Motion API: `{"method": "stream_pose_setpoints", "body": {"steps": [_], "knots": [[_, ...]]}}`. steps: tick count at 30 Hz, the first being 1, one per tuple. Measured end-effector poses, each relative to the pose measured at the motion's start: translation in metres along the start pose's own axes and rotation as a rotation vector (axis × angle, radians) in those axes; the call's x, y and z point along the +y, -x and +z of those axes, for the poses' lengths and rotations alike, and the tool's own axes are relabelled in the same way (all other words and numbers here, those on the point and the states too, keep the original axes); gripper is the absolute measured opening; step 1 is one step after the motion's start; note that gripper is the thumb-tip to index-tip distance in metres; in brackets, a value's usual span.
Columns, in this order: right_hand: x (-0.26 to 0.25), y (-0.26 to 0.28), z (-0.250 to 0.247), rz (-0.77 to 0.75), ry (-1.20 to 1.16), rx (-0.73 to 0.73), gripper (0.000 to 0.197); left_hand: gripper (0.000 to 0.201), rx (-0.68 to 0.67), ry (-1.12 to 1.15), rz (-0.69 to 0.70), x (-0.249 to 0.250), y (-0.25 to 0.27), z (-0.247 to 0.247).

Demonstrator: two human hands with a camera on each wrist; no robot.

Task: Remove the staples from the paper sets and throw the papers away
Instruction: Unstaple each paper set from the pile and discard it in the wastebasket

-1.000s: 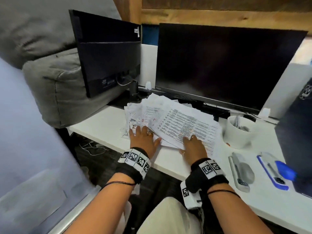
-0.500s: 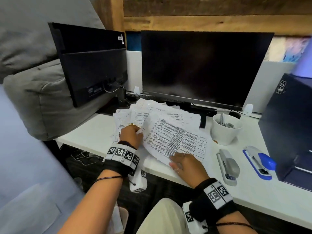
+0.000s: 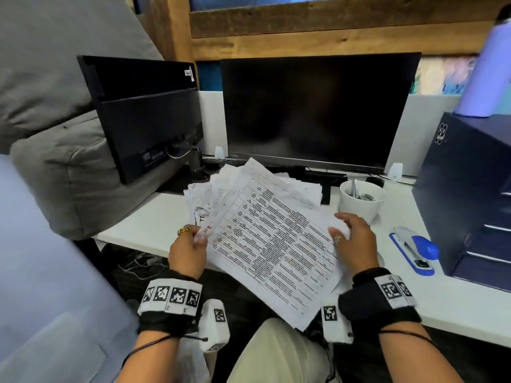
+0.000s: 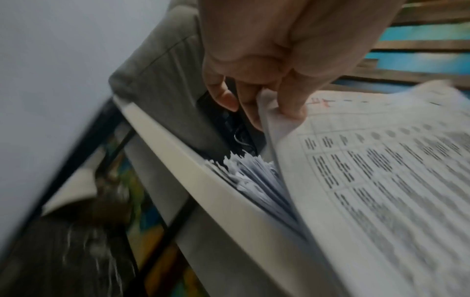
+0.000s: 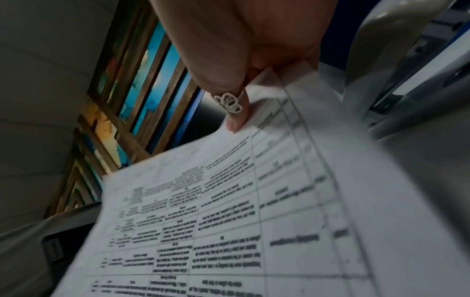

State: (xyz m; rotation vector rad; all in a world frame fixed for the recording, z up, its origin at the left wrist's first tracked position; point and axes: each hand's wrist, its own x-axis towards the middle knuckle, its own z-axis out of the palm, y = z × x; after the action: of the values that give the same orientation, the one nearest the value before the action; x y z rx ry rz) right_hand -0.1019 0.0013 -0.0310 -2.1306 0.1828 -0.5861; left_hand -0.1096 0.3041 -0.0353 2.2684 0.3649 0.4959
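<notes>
A stapled paper set printed with a table is held tilted above the desk's front edge, over my lap. My left hand pinches its left corner, thumb on top, as the left wrist view shows with the fingers on the paper set. My right hand grips the right edge; in the right wrist view a ringed finger lies on the sheet. A messy pile of more papers lies on the white desk behind it. No staple is discernible.
A white cup stands right of the papers, with a blue stapler beyond it. A dark blue drawer box carrying a purple bottle fills the right side. Two monitors stand behind, and a grey cushion sits on the left.
The top paper set lay flat under both hands a second ago. Both hands have taken hold of it and lifted it off the pile toward my body.
</notes>
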Motion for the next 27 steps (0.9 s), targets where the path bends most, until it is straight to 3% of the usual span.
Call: {"method": "stream_pose_setpoints", "body": {"steps": [3,6,8,10,12,14,16,19,22,25,27], "knots": [[-0.008,0.006,-0.008,-0.077,-0.034,-0.022,0.013,0.034,0.065,-0.171,0.125,0.002,0.013,-0.001],[-0.021,0.017,-0.008,-0.198,-0.060,-0.109,0.013,0.071,0.208,-0.331,0.441,0.025,0.027,-0.002],[-0.028,0.023,-0.007,-0.261,-0.091,-0.169,0.014,0.072,0.221,-0.424,0.659,0.048,0.032,-0.001],[-0.032,0.026,-0.008,-0.286,-0.086,-0.211,0.010,0.056,0.095,-0.535,0.762,0.072,0.037,0.000],[-0.033,0.025,-0.010,-0.292,-0.087,-0.243,0.009,0.036,-0.109,-0.660,0.779,0.087,0.040,0.004],[-0.031,0.023,-0.017,-0.300,-0.064,-0.275,0.006,0.033,-0.221,-0.730,0.789,0.090,0.041,0.006],[-0.019,0.013,-0.026,-0.276,0.046,-0.231,0.016,0.033,-0.261,-0.766,0.776,0.092,0.045,0.006],[0.011,-0.009,-0.045,-0.030,0.436,-0.092,0.036,0.032,-0.273,-0.777,0.788,0.088,0.050,0.010],[0.030,-0.018,-0.052,0.327,0.728,-0.241,0.061,0.030,-0.304,-0.742,0.797,0.085,0.055,0.015],[0.042,-0.023,-0.046,0.487,0.449,-0.406,0.065,0.031,-0.322,-0.751,0.819,0.083,0.058,0.022],[0.041,-0.020,-0.045,0.550,0.288,-0.434,0.063,0.032,-0.329,-0.757,0.823,0.082,0.060,0.025]]}}
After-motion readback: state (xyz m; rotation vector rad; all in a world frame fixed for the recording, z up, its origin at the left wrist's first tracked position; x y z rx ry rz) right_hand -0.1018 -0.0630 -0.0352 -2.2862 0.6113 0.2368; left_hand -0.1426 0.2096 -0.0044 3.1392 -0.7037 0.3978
